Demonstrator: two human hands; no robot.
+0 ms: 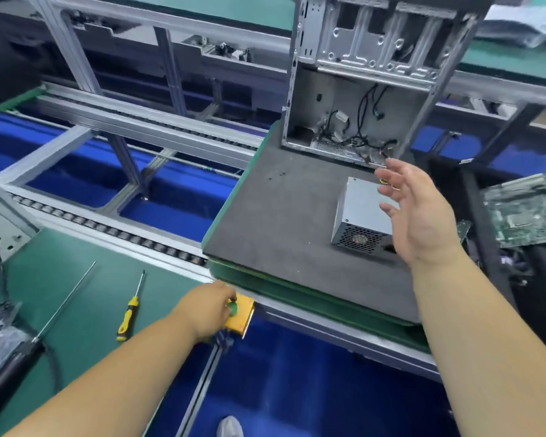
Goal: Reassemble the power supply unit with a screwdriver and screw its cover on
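A grey metal power supply unit (360,209) lies on a dark foam pallet (281,216), its fan grille facing me. My right hand (420,212) hovers open just above its right side, fingers spread and holding nothing. My left hand (212,305) rests on a yellow switch box (243,313) at the conveyor edge, touching its green button (233,308). A yellow-handled screwdriver (130,310) lies on the green mat (70,294) to the left, apart from both hands. A few small dark screws (276,176) sit loose on the foam.
An open computer case (360,89) with loose cables stands at the back of the pallet. A long thin rod (67,299) on a black corded tool lies left of the screwdriver. A circuit board (527,209) sits at the right. Conveyor rails (123,231) run past blue bins.
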